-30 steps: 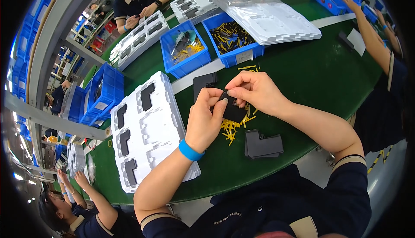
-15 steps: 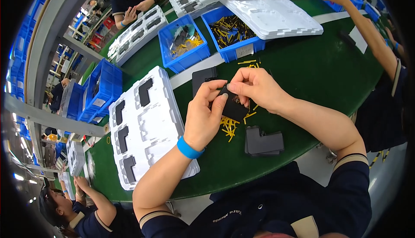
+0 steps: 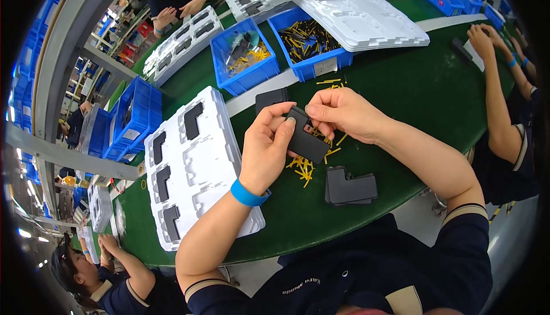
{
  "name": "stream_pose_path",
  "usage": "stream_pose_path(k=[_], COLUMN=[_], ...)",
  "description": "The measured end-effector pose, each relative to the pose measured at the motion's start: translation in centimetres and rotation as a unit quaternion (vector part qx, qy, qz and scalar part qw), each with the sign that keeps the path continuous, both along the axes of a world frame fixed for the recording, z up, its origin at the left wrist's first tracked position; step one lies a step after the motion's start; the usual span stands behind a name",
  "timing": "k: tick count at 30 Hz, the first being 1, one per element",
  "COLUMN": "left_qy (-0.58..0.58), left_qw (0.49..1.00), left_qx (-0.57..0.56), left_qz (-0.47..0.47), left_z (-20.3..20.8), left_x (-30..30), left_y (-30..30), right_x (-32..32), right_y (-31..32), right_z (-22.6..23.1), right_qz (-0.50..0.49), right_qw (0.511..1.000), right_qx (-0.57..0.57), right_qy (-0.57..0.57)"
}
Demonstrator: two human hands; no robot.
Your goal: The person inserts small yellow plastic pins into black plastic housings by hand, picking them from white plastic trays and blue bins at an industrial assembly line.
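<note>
My left hand (image 3: 262,150) grips a black L-shaped plastic part (image 3: 309,145) above the green table, its thumb on the upper face. At the part's notch, the thumb and fingers of my right hand (image 3: 350,115) are pinched together; whatever they hold is too small to make out. Under the part lie loose yellow strips (image 3: 303,170). Closer to me rests a small stack of black L-shaped parts (image 3: 351,189). Another black stack (image 3: 269,98) sits just beyond my left hand. A white moulded tray (image 3: 220,149) on the left has several black parts in its pockets.
Two blue bins, one with a plastic bag and yellow strips (image 3: 243,57), one with black-and-yellow strips (image 3: 309,41), stand beyond my hands. White trays (image 3: 366,14) overlap the second. Co-workers sit across, left and right. A grey metal post (image 3: 57,57) rises at left.
My right hand has drawn slightly away from the part's top corner, and the notch shows more. The part has turned slightly in my left hand. The right co-worker's arm has come down from the blue bins.
</note>
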State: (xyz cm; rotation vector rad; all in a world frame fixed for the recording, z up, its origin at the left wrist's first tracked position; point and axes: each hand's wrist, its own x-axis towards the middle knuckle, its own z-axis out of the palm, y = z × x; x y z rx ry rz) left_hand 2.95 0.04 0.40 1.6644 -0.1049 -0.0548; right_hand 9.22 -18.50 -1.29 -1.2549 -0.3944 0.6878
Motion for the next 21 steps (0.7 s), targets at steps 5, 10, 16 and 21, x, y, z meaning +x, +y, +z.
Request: stream_pose_path(k=[5,10,16,21], left_qy=[0.0,0.008,0.007,-0.013], left_qw=[1.0,0.999,0.995,0.993], left_qx=[0.027,0.05,0.094,0.117], left_qz=[0.001,-0.014,-0.016,-0.006], left_z=[0.11,0.56,0.61,0.09], left_x=[-0.22,-0.4,-0.76,-0.58], left_y=[0.07,-0.05,-0.19,-0.05], right_x=[-0.79,-0.75,-1.0,-1.0], right_y=[0.3,-0.08,-0.12,0.05], right_z=[0.77,0.71,0.96,0.77], right_qz=[-0.043,-0.042,-0.038,-0.033], right_qw=[0.992,0.975,0.976,0.99], right_qx=[-0.07,-0.112,-0.114,-0.077], right_qy=[-0.096,-0.189,-0.184,-0.113])
